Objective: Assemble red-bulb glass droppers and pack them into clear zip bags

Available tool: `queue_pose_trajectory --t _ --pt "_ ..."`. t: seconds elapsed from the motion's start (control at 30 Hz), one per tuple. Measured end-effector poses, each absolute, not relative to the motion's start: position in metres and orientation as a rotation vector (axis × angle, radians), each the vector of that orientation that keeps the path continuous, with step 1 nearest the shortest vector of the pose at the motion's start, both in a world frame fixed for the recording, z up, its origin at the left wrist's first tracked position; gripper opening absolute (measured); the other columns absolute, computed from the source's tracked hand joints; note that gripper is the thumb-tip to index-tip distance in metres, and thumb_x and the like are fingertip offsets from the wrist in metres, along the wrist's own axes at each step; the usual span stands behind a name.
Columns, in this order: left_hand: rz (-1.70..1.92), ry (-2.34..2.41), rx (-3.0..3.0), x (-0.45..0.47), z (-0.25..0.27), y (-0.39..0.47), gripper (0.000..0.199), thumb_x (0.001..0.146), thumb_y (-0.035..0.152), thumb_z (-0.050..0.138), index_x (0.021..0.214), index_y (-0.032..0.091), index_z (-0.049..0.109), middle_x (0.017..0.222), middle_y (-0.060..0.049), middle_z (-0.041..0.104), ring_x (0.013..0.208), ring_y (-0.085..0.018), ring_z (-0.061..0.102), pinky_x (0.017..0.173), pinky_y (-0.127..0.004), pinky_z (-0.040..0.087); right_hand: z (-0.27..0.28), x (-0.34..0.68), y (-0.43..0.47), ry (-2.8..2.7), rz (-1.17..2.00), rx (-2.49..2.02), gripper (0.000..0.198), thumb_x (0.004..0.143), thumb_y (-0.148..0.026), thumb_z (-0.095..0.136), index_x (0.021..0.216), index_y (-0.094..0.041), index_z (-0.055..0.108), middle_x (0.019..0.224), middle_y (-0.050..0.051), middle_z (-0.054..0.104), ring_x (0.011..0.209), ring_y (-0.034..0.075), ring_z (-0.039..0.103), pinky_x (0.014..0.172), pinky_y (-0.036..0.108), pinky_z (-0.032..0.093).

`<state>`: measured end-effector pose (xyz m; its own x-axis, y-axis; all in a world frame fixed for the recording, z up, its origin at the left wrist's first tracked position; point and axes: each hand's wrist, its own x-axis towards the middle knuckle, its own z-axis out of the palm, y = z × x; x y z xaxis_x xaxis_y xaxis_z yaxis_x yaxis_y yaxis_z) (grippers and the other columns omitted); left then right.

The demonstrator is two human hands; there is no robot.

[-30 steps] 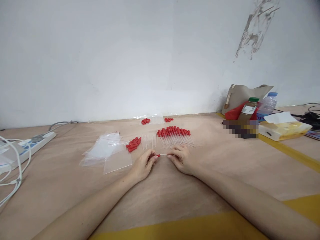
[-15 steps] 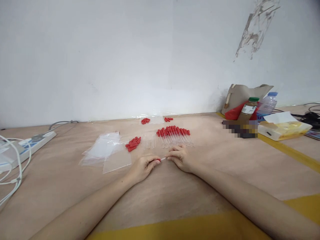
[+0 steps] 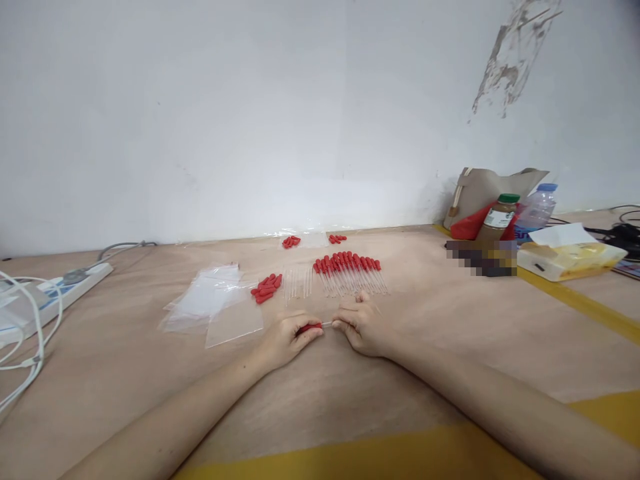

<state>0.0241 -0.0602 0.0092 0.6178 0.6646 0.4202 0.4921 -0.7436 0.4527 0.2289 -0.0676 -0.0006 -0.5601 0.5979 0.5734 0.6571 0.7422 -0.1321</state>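
Observation:
Between finger and thumb, my left hand (image 3: 290, 339) is closed on a red rubber bulb (image 3: 311, 327). My right hand (image 3: 361, 327) pinches a thin clear glass tube (image 3: 327, 325), whose left end meets the bulb's mouth. How deep the tube sits in the bulb is hidden. Beyond my right hand lies a fanned row of droppers (image 3: 350, 267), red bulbs on clear tubes. Several bare glass tubes (image 3: 299, 283) lie left of that row, and a pile of loose red bulbs (image 3: 267, 288) sits farther left.
Clear plastic bags (image 3: 205, 297) lie left of the bulb pile. Small red pieces (image 3: 291, 242) rest by the wall. A power strip (image 3: 75, 300) with white cables is at the far left. To the right stand a green-capped bottle (image 3: 497, 220), a clear bottle (image 3: 537, 207) and a tissue pack (image 3: 573, 257).
Both hands have come slightly nearer to me, still joined by the tube and bulb. More of the red bulb shows in my left hand, and my right fingers have curled further.

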Motion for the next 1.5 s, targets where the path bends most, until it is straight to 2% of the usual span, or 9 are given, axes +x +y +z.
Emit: queue_pose_trajectory --t 0.27,0.4,0.53,0.63,0.73,0.87,0.93,1.27,1.5 --pt "0.815 0.88 2.608 0.024 0.005 -0.059 0.019 0.085 0.03 0.047 0.089 0.017 0.061 0.077 -0.003 0.062 0.07 -0.013 0.056 0.064 -0.023 0.043 0.002 0.222 -0.07 -2.392 -0.023 -1.009 0.025 0.086 -0.021 0.038 0.072 -0.017 0.058 0.067 0.001 0.061 0.059 0.011 0.048 0.067 0.029 0.026" --pt "0.812 0.889 2.621 0.024 0.006 -0.056 0.019 0.086 0.03 0.047 0.089 0.018 0.062 0.078 -0.002 0.063 0.071 -0.014 0.057 0.065 -0.024 0.044 0.002 0.22 -0.068 -2.422 0.033 -1.041 0.027 0.089 -0.023 0.035 0.078 -0.018 0.06 0.071 0.001 0.062 0.064 0.011 0.051 0.069 0.028 0.029" --pt "0.919 0.929 2.631 0.024 0.008 -0.053 0.018 0.084 0.029 0.049 0.09 0.018 0.062 0.079 -0.003 0.063 0.071 -0.014 0.057 0.067 -0.025 0.045 0.006 0.223 -0.067 -2.43 -0.109 -1.004 0.024 0.088 -0.024 0.037 0.088 -0.018 0.06 0.082 0.004 0.061 0.074 0.013 0.051 0.07 0.028 0.032" --pt "1.024 0.967 2.596 0.02 0.008 -0.051 0.021 0.083 0.027 0.05 0.1 0.019 0.059 0.086 -0.004 0.062 0.074 -0.015 0.057 0.067 -0.026 0.046 0.011 0.231 -0.068 -2.417 -0.24 -1.008 0.02 0.085 -0.021 0.041 0.084 -0.017 0.061 0.082 0.006 0.061 0.08 0.017 0.051 0.072 0.03 0.033" --pt "1.042 1.037 2.548 0.016 0.006 -0.05 0.03 0.082 0.025 0.051 0.112 0.02 0.051 0.089 -0.004 0.06 0.071 -0.014 0.056 0.064 -0.025 0.047 0.01 0.247 -0.059 -2.198 -0.12 -1.155 0.019 0.082 -0.019 0.042 0.083 -0.016 0.061 0.082 0.007 0.062 0.077 0.016 0.052 0.07 0.028 0.036" --pt "0.861 1.018 2.601 0.014 0.008 -0.049 0.017 0.083 0.024 0.049 0.096 0.019 0.058 0.088 -0.004 0.059 0.078 -0.015 0.056 0.069 -0.027 0.046 0.009 0.276 -0.028 -1.726 0.187 -1.551 0.02 0.077 -0.025 0.045 0.076 -0.015 0.062 0.071 0.004 0.064 0.063 0.013 0.055 0.058 0.022 0.038" --pt "0.795 0.994 2.639 0.015 0.009 -0.049 0.015 0.084 0.023 0.046 0.089 0.019 0.06 0.087 -0.004 0.059 0.08 -0.016 0.055 0.072 -0.028 0.044 0.012 0.286 -0.01 -1.578 0.225 -1.72 0.02 0.074 -0.026 0.048 0.072 -0.014 0.064 0.067 0.004 0.064 0.062 0.014 0.057 0.055 0.02 0.037" --pt "0.797 0.981 2.635 0.016 0.009 -0.05 0.016 0.084 0.021 0.045 0.09 0.018 0.06 0.088 -0.005 0.059 0.082 -0.016 0.055 0.075 -0.028 0.043 0.013 0.283 0.029 -1.504 0.161 -1.91 0.016 0.069 -0.024 0.052 0.065 -0.015 0.064 0.069 0.008 0.065 0.067 0.017 0.059 0.057 0.022 0.036" --pt "0.781 0.985 2.633 0.016 0.009 -0.05 0.016 0.084 0.022 0.045 0.092 0.018 0.059 0.089 -0.005 0.058 0.083 -0.016 0.054 0.075 -0.028 0.043 0.006 0.287 0.025 -1.456 0.178 -1.983 0.024 0.071 -0.038 0.05 0.075 -0.02 0.066 0.075 0.007 0.066 0.067 0.019 0.059 0.056 0.025 0.037"
